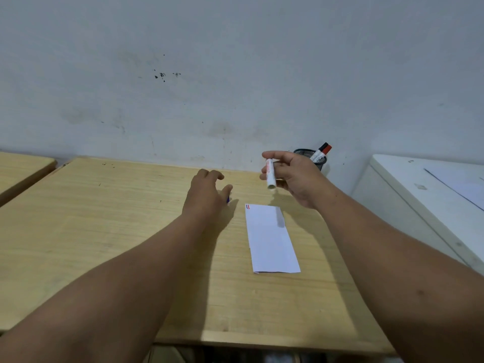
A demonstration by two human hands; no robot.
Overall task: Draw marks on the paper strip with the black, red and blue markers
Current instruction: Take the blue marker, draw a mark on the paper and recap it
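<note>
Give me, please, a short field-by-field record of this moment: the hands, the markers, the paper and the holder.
right hand: raised above the desk, holding a white marker
left hand: low over the desk, a small blue object at its fingers; grip unclear
paper strip: flat on the wooden desk, short coloured marks at its far left corner
mesh holder: at the wall, holding two markers with black and red ends
</note>
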